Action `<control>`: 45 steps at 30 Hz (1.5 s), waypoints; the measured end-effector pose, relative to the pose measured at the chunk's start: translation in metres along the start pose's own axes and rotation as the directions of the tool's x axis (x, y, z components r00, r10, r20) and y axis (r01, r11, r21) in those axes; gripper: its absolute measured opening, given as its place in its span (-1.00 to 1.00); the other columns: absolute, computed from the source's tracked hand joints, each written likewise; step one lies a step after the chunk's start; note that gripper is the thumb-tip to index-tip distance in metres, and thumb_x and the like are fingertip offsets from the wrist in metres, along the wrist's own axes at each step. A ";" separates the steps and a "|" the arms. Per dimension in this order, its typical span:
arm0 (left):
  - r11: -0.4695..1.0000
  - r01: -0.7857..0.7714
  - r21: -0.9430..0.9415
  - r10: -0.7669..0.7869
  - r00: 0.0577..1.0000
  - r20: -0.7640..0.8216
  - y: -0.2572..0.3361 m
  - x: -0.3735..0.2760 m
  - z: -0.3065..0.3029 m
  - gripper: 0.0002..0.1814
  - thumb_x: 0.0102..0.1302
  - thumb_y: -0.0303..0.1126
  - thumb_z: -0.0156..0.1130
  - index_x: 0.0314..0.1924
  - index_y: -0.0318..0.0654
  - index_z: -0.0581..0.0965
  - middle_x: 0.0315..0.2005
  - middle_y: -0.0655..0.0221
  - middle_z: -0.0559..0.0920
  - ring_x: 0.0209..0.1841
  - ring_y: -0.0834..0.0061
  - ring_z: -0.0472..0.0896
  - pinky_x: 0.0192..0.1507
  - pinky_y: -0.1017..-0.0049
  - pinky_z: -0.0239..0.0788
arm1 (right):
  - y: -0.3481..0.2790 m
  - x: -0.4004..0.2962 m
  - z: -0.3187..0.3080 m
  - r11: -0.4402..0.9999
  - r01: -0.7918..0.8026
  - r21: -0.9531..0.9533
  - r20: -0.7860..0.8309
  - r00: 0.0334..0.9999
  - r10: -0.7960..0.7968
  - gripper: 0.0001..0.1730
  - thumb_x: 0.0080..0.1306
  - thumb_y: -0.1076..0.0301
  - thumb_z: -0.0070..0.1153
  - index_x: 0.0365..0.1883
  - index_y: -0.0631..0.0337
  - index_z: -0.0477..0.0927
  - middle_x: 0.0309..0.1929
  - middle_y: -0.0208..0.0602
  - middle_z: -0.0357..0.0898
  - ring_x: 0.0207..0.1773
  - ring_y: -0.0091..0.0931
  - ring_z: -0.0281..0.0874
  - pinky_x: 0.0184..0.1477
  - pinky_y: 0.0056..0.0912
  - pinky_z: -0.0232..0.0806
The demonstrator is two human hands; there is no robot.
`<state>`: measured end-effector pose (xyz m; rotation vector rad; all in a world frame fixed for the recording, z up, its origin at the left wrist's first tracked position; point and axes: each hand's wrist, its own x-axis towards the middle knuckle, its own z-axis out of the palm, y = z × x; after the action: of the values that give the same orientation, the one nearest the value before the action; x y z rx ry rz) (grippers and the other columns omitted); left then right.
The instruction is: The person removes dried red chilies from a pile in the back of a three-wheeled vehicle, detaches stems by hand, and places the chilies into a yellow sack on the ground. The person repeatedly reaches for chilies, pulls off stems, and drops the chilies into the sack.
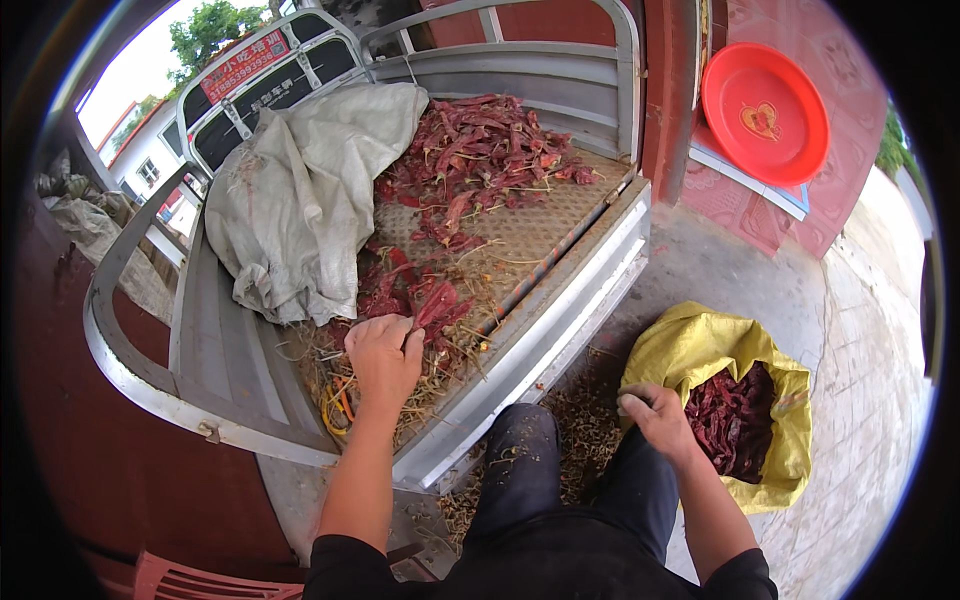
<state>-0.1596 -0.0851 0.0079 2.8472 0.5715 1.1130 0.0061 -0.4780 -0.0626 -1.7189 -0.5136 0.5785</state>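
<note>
My left hand (386, 356) is over the cargo bed, its thumb and forefinger pinched on a dried red chili pepper (437, 304). Beneath that hand lie more dried chilies (386, 289) and a litter of pale stems (431, 390). My right hand (660, 416) hovers above my right knee, beside the rim of a yellow woven sack (667, 349). Its fingers are curled with the thumb against them; whether something small is between them cannot be seen. Dark red dried chilies (731, 420) fill the visible part of the sack's mouth.
A large heap of dried chilies (487, 150) covers the far bed, next to a whitish woven sack (315, 195). Metal side rails (135, 382) and a tailgate edge (532, 337) border the bed. Stems litter the ground (592, 442). A red plastic basin (765, 112) stands on the right.
</note>
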 end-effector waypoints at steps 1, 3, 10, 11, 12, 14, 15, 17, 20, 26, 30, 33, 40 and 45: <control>0.997 -0.053 -0.057 0.054 0.998 0.016 0.017 -0.007 -0.001 -0.81 0.24 -0.28 0.46 -0.18 -0.14 0.74 -0.15 0.41 0.74 0.01 0.25 0.66 0.26 0.08 0.28 | -0.009 0.006 0.021 0.988 -0.020 0.152 0.060 0.998 0.011 -0.52 0.53 0.23 0.24 0.23 0.47 0.60 -0.07 -0.16 0.74 -0.04 -0.47 0.70 0.08 -0.35 0.53; 0.977 -0.156 -0.147 0.160 0.987 0.017 0.056 -0.026 -0.002 -0.84 0.22 -0.31 0.46 -0.20 -0.12 0.72 -0.21 0.43 0.72 -0.03 0.29 0.66 0.23 0.11 0.30 | -0.031 0.017 0.064 0.908 -0.094 0.409 0.155 0.987 0.032 -0.39 0.56 0.16 0.24 0.38 0.45 0.47 0.06 -0.15 0.70 0.06 -0.43 0.69 0.14 -0.31 0.54; 0.925 -0.253 -0.282 0.310 0.933 0.181 0.081 -0.034 -0.009 -0.73 0.24 -0.19 0.49 -0.11 -0.11 0.74 -0.12 0.42 0.72 0.04 0.28 0.66 0.25 0.10 0.33 | -0.054 0.042 0.105 0.612 -0.233 0.756 0.168 0.972 0.162 -0.70 0.60 0.39 0.07 0.22 0.31 0.50 -0.14 -0.28 0.66 -0.09 -0.42 0.72 -0.05 -0.31 0.60; 0.964 -0.180 -0.193 0.212 0.964 0.159 0.057 -0.026 -0.006 -0.71 0.26 -0.15 0.48 -0.10 -0.11 0.75 -0.11 0.40 0.72 0.05 0.26 0.66 0.23 0.11 0.34 | -0.057 0.041 0.101 0.603 -0.227 0.764 0.159 0.973 0.164 -0.77 0.61 0.43 0.04 0.16 0.29 0.52 -0.19 -0.32 0.65 -0.13 -0.44 0.71 -0.10 -0.33 0.60; 0.996 -0.087 -0.008 0.087 0.981 0.172 0.038 -0.018 -0.004 -0.70 0.28 -0.13 0.46 -0.09 -0.10 0.76 -0.10 0.38 0.73 0.05 0.24 0.66 0.19 0.10 0.35 | -0.055 0.039 0.094 0.614 -0.217 0.759 0.159 0.976 0.147 -0.77 0.61 0.44 0.03 0.16 0.31 0.52 -0.20 -0.32 0.65 -0.15 -0.46 0.70 -0.11 -0.34 0.60; 0.952 0.027 0.306 -0.127 0.942 0.312 0.005 -0.006 -0.003 -0.70 0.34 -0.08 0.41 -0.08 -0.09 0.77 -0.11 0.35 0.73 0.07 0.22 0.66 0.18 0.07 0.35 | -0.057 0.036 0.091 0.622 -0.204 0.756 0.160 0.979 0.126 -0.77 0.59 0.48 0.01 0.14 0.32 0.54 -0.25 -0.33 0.62 -0.20 -0.49 0.66 -0.13 -0.37 0.58; 0.905 0.023 0.425 -0.230 0.867 0.441 -0.007 -0.002 0.000 -0.69 0.38 -0.05 0.37 -0.09 -0.10 0.76 -0.13 0.35 0.73 0.08 0.22 0.66 0.20 0.04 0.35 | -0.058 0.034 0.089 0.627 -0.196 0.754 0.158 0.980 0.116 -0.77 0.58 0.50 0.00 0.13 0.33 0.55 -0.27 -0.34 0.61 -0.23 -0.51 0.64 -0.14 -0.38 0.57; 0.903 0.005 0.429 -0.227 0.854 0.468 -0.028 -0.001 0.011 -0.72 0.38 -0.08 0.38 -0.12 -0.10 0.76 -0.13 0.33 0.73 0.07 0.21 0.67 0.16 0.04 0.36 | -0.055 0.033 0.088 0.684 -0.185 0.705 0.158 0.982 0.102 -0.78 0.56 0.51 0.01 0.11 0.30 0.57 -0.30 -0.36 0.60 -0.27 -0.52 0.61 -0.17 -0.42 0.53; 0.920 -0.005 0.391 -0.187 0.873 0.451 -0.030 0.005 0.008 -0.76 0.38 -0.12 0.39 -0.14 -0.09 0.75 -0.14 0.33 0.73 0.05 0.21 0.68 0.12 0.05 0.38 | -0.055 0.031 0.087 0.815 -0.135 0.564 0.178 0.983 0.040 -0.75 0.55 0.51 0.02 0.13 0.31 0.61 -0.30 -0.42 0.59 -0.28 -0.62 0.54 -0.21 -0.51 0.44; 0.953 -0.087 0.290 -0.049 0.900 0.432 -0.016 0.011 0.007 -0.81 0.35 -0.18 0.43 -0.15 -0.07 0.72 -0.20 0.34 0.73 -0.01 0.23 0.70 0.08 0.08 0.39 | -0.062 0.029 0.094 0.947 0.029 0.319 0.174 0.981 -0.089 -0.73 0.49 0.49 0.08 0.09 0.33 0.66 -0.30 -0.50 0.57 -0.31 -0.70 0.42 -0.25 -0.56 0.33; 0.956 -0.138 0.259 0.029 0.922 0.386 -0.029 0.004 0.021 -0.86 0.30 -0.22 0.43 -0.27 -0.07 0.71 -0.31 0.34 0.73 -0.13 0.20 0.71 -0.02 0.10 0.42 | -0.066 0.026 0.100 0.966 0.047 0.254 0.217 0.971 -0.104 -0.74 0.48 0.46 0.11 0.06 0.34 0.68 -0.26 -0.44 0.62 -0.26 -0.68 0.49 -0.19 -0.53 0.39; 0.971 -0.138 0.195 0.076 0.952 0.296 -0.023 0.004 0.022 -0.86 0.29 -0.27 0.39 -0.39 -0.09 0.65 -0.40 0.34 0.71 -0.22 0.18 0.70 -0.10 0.10 0.40 | -0.058 0.024 0.094 0.978 0.132 0.160 0.182 0.970 -0.160 -0.76 0.48 0.45 0.16 0.05 0.33 0.69 -0.23 -0.39 0.66 -0.26 -0.65 0.53 -0.19 -0.51 0.42; 0.940 -0.324 -0.103 0.340 0.902 0.267 0.057 0.001 -0.026 -0.87 0.24 -0.27 0.30 -0.44 -0.07 0.60 -0.47 0.33 0.65 -0.31 0.13 0.65 -0.22 0.10 0.33 | -0.105 0.023 0.093 0.609 0.692 -0.388 0.244 0.714 -0.656 -0.44 0.33 0.31 0.38 0.29 0.19 0.58 0.13 -0.09 0.65 -0.04 -0.12 0.74 -0.01 -0.13 0.59; 0.857 -0.251 -0.451 0.436 0.819 0.373 0.094 -0.017 -0.026 -0.85 0.29 -0.22 0.33 -0.33 -0.09 0.67 -0.41 0.31 0.69 -0.27 0.13 0.70 -0.21 0.12 0.48 | -0.108 0.024 0.084 0.466 0.680 -0.567 0.521 0.734 -0.436 -0.58 0.41 0.11 0.28 0.08 0.21 0.60 0.01 -0.04 0.68 -0.10 -0.05 0.75 -0.09 0.01 0.60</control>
<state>-0.1581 -0.1815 0.0313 2.7569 -0.1994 0.4391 -0.0315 -0.3764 0.0241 -2.0236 -1.6837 0.1087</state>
